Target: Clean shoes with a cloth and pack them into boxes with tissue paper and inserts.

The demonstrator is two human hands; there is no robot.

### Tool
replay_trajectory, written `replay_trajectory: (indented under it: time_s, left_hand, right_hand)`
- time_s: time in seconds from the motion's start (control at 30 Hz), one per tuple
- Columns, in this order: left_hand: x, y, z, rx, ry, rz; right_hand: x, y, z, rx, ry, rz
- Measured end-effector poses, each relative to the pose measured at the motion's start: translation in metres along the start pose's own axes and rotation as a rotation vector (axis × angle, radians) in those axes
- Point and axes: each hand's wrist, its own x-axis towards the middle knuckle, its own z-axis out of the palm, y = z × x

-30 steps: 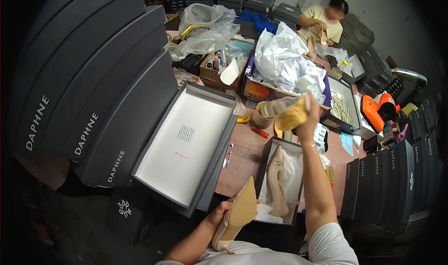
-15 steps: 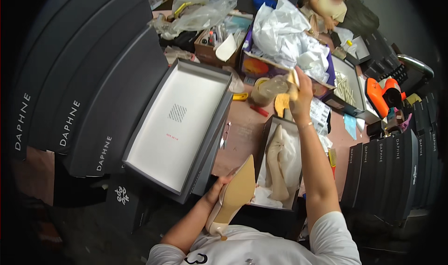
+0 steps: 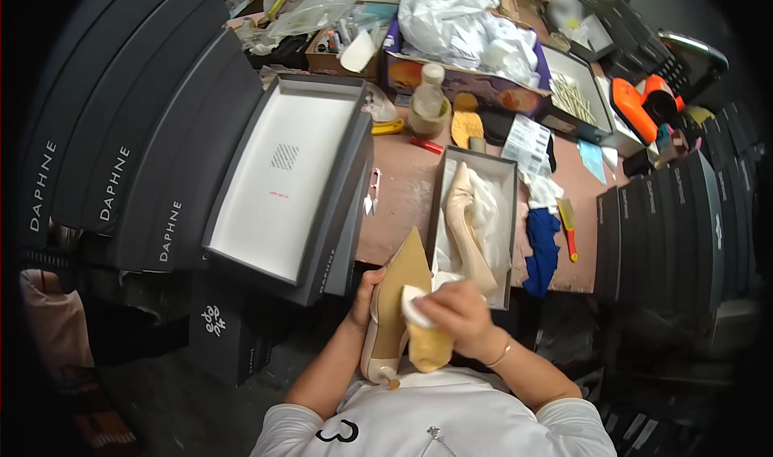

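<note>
My left hand (image 3: 366, 297) grips a beige high-heeled shoe (image 3: 393, 316) by its side, tan sole turned up and heel toward my chest. In my right hand (image 3: 460, 318) is a yellowish pad (image 3: 429, 347) with a white part, held over the sole's right edge; I cannot tell whether it touches. Just beyond, the matching shoe (image 3: 460, 211) lies on white tissue in an open grey shoe box (image 3: 513, 223).
An open box lid with white lining (image 3: 302, 167) rests on boxes at left, beside tall stacks of dark shoe boxes (image 3: 193, 159). Behind are a bottle (image 3: 430, 95), small scissors (image 3: 371, 193) and a carton of white plastic (image 3: 451, 22). A yellow-and-red brush (image 3: 568, 230) and blue cloth (image 3: 542, 252) lie right.
My right hand has come back from beside the bottle to the shoe, bringing the yellowish pad. My left hand still holds the shoe. The view has shifted somewhat.
</note>
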Motion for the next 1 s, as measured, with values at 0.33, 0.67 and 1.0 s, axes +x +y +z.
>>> replay_trajectory:
  time_s: [0.33, 0.67, 1.0]
  left_hand:
    - [-0.029, -0.033, 0.014, 0.071, -0.118, 0.099]
    - [-0.029, -0.041, -0.007, 0.073, -0.292, 0.114]
    - [-0.024, -0.030, 0.014, 0.249, -0.162, 0.124]
  right_hand:
    - [-0.045, -0.039, 0.014, 0.121, 0.145, 0.035]
    - [-0.017, -0.029, 0.012, 0.105, 0.082, 0.098]
    - [0.007, -0.010, 0.015, 0.009, 0.045, 0.149]
